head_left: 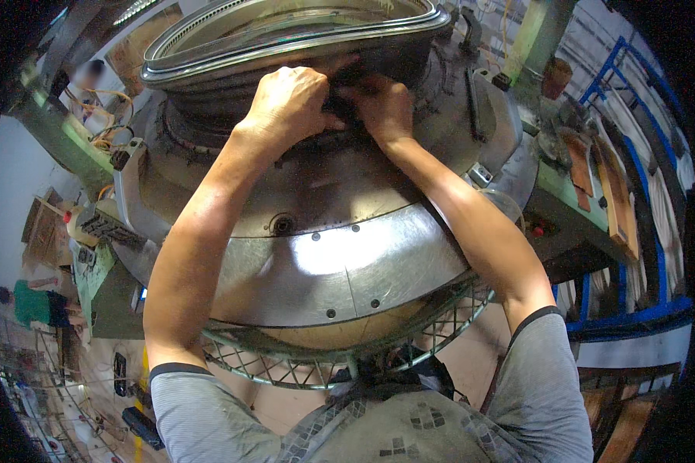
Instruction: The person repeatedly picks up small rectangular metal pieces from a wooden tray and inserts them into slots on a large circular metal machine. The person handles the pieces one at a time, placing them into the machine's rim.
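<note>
Both my arms reach forward over a large round machine with a polished metal front plate (347, 266). My left hand (289, 100) is closed, knuckles up, against the dark wall below an oval metal rim (301, 55). Close to its right, my right hand (384, 109) is curled with its fingertips in shadow. Whatever lies between the fingers of either hand is hidden or too dark to make out. Under both hands spreads the machine's dull, stained metal top (316, 181). A round fitting (283, 224) sits in it, nearer to me.
A curved green lattice rail (286, 372) runs below the machine's front edge. Green posts (77, 147) stand left and right. On the right are a wooden board (611, 189) and a blue rack (633, 320). Another person in green (38, 303) is far off at left.
</note>
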`<state>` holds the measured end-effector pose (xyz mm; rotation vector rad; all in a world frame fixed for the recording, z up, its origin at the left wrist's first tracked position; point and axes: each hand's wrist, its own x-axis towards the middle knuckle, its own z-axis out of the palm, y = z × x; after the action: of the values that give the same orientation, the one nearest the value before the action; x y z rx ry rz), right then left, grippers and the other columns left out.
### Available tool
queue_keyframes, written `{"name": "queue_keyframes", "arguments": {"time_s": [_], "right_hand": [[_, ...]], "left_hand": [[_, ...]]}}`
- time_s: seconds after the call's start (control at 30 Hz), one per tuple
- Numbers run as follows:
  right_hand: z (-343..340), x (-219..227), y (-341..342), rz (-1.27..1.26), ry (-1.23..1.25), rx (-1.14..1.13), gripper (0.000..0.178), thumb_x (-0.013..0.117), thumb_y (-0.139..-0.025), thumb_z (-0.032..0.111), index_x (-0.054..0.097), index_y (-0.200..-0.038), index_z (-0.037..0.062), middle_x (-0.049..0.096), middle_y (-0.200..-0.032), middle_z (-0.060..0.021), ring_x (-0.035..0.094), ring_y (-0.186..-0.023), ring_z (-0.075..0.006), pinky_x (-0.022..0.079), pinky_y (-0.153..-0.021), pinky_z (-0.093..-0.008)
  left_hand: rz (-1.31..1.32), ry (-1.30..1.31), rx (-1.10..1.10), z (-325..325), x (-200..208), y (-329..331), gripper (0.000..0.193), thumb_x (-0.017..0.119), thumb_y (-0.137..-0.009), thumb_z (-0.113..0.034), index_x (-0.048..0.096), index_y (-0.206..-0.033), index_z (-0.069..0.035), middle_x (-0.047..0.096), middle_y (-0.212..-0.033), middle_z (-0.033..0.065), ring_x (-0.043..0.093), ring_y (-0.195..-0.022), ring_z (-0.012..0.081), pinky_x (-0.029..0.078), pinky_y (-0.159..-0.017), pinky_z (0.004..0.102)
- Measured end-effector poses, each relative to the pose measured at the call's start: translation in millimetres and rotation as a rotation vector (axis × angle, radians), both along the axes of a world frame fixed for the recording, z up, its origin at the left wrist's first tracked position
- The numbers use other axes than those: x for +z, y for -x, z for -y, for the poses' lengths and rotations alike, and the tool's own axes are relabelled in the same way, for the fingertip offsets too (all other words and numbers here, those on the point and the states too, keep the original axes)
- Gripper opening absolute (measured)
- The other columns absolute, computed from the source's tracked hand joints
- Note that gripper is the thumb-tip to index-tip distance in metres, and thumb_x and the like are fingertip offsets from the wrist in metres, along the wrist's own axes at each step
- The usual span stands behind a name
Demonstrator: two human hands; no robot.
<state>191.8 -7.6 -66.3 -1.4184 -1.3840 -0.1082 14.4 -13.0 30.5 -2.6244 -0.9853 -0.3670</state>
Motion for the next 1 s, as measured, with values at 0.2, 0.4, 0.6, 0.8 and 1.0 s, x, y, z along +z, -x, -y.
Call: {"name": "queue_keyframes", "arguments": {"time_s": [0.2,0.4,0.6,0.8,1.0], "right_hand": [[-5,14,-17,0.325,0.111,-0.098,0.042,0.076,-0.080,0.050,0.078,-0.088,0.0091,0.071,-0.081,-0.0181,0.072,-0.077,-0.0343,0.056,-0.066,-0.0436],[-6,6,-12,-0.362,0.135,0.593,0.035,0.075,-0.087,0.041,0.075,-0.096,0.0066,0.075,-0.085,-0.0108,0.067,-0.063,-0.0249,0.053,-0.057,-0.0403],[-9,11,-10,-0.969,0.283,0.791,0.018,0.071,-0.093,0.025,0.072,-0.101,0.0078,0.071,-0.089,-0.0032,0.060,-0.068,-0.0139,0.048,-0.058,-0.0261],[1,21,-23,-0.780,0.347,0.756,0.018,0.068,-0.094,0.022,0.071,-0.101,0.0063,0.072,-0.092,-0.0043,0.060,-0.071,-0.0133,0.047,-0.059,-0.0267],[-3,25,-18,-0.827,0.279,0.700,0.019,0.067,-0.094,0.021,0.071,-0.106,0.0062,0.072,-0.095,-0.0051,0.061,-0.076,-0.0136,0.049,-0.064,-0.0278]], "left_hand": [[0.020,-0.063,-0.041,-7,-13,2,0.043,0.087,-0.067,-0.040,0.074,-0.079,-0.001,0.072,-0.082,0.0188,0.072,-0.083,0.0352,0.058,-0.073,0.0433],[-0.007,-0.045,-0.026,-8,-15,3,0.038,0.087,-0.068,-0.035,0.073,-0.077,0.000,0.071,-0.079,0.0202,0.072,-0.080,0.0359,0.058,-0.071,0.0428],[-0.029,-0.034,-0.007,-4,-11,5,0.034,0.084,-0.073,-0.032,0.073,-0.075,0.000,0.070,-0.078,0.0210,0.072,-0.079,0.0361,0.057,-0.069,0.0432],[-0.088,-0.067,0.070,-3,-12,15,0.027,0.082,-0.073,-0.028,0.074,-0.076,-0.002,0.071,-0.080,0.0191,0.072,-0.079,0.0347,0.058,-0.070,0.0428],[-0.034,-0.058,0.055,1,-13,25,0.025,0.083,-0.072,-0.026,0.075,-0.079,-0.003,0.072,-0.083,0.0175,0.072,-0.081,0.0344,0.058,-0.071,0.0427]]}}
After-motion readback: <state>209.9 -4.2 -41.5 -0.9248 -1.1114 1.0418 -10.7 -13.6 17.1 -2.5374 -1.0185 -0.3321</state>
